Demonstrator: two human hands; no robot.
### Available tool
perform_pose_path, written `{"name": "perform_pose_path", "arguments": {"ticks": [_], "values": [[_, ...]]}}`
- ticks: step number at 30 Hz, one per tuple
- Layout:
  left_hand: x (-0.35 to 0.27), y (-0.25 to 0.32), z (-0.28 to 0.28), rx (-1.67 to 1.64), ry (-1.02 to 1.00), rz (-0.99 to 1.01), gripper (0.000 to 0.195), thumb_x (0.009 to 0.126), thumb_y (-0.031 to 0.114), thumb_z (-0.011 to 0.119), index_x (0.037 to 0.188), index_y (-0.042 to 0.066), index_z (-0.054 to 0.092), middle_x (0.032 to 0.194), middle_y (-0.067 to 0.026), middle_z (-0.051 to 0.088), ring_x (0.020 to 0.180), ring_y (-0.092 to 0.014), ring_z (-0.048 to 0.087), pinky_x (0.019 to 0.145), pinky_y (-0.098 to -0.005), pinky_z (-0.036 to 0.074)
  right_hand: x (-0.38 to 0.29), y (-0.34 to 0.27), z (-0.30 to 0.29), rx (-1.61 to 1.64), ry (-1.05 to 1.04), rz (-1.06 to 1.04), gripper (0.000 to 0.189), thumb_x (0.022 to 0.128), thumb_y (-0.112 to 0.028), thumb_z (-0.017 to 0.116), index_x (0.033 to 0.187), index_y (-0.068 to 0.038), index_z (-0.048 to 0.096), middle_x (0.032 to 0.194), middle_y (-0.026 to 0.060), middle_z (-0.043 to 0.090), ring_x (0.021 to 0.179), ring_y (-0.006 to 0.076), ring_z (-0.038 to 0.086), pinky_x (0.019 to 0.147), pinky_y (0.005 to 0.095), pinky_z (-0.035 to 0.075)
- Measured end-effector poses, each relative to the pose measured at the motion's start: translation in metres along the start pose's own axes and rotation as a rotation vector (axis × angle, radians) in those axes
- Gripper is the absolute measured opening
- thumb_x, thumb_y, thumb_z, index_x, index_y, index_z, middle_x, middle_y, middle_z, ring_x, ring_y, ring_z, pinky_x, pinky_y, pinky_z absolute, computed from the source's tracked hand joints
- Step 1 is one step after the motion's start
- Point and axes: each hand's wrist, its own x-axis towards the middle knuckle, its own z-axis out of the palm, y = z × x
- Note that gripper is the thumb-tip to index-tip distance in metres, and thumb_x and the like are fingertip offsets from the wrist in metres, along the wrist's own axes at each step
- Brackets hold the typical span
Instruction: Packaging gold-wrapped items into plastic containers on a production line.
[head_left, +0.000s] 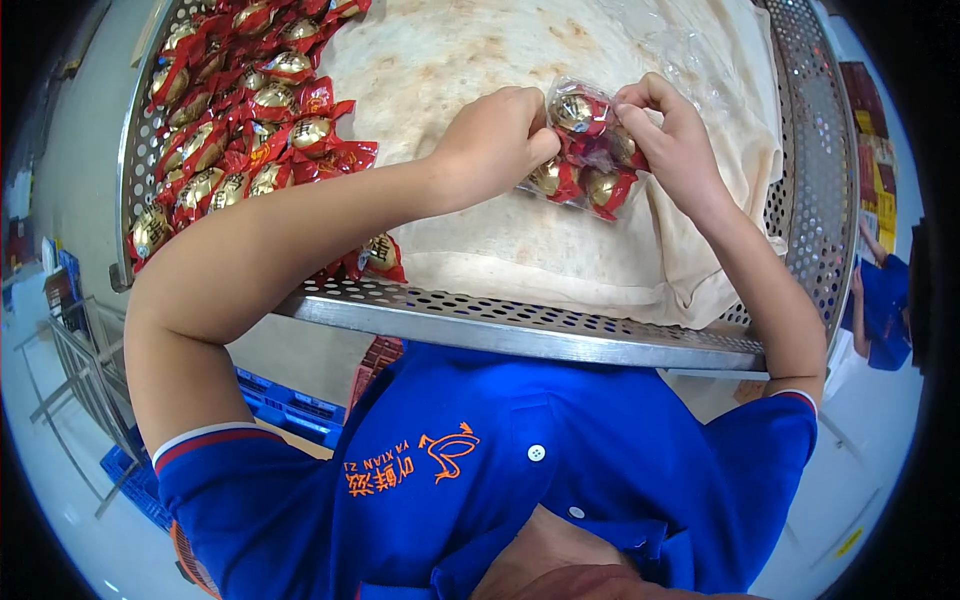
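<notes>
A clear plastic pack (592, 154) lies on the pale cloth, with several gold eggs in red-ended wrappers showing inside. My left hand (499, 139) pinches its upper left edge between thumb and curled fingers. At the upper right edge, my right hand (667, 135) grips the film with thumb and forefinger. The pack's near end rests towards me. Left of my left hand, a heap of loose wrapped eggs (247, 127) covers that side of the table. Another wrapped egg (381, 253) sits by the near edge, partly hidden behind my left forearm.
The perforated metal table (814, 150) has a raised steel rim (525, 337) close to my body. A stained cloth (480, 67) covers its middle, with clear film (682, 52) at the far right. A co-worker's blue shirt (885, 315) shows at right; blue pallets (292, 409) stand below left.
</notes>
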Motion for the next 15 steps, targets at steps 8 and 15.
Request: {"name": "perform_pose_path", "arguments": {"ticks": [8, 15], "values": [[0.013, 0.017, -0.060, -0.012, -0.332, -0.105, 0.046, 0.080, 0.020, 0.059, 0.120, -0.001, 0.052, 0.112, -0.0184, 0.060, 0.103, -0.024, 0.059, 0.086, -0.0319, 0.047, -0.006, 0.004, 0.000, -0.127, 0.012, -0.202, 0.009, 0.083, -0.009, 0.056, 0.085, 0.000, 0.054, 0.084, 0.0098, 0.059, 0.081, 0.0209, 0.056, 0.072, 0.0334, 0.046], [-0.006, 0.029, -0.035, 0.053, -0.164, 0.181, 0.068, 0.073, 0.037, 0.074, 0.124, 0.000, 0.048, 0.117, -0.0190, 0.052, 0.116, -0.029, 0.049, 0.095, -0.0362, 0.042, -0.018, -0.020, 0.014, -0.445, 0.033, -0.622, 0.009, 0.079, -0.006, 0.061, 0.085, -0.001, 0.055, 0.093, 0.0097, 0.058, 0.093, 0.0289, 0.055, 0.079, 0.0377, 0.047]]}}
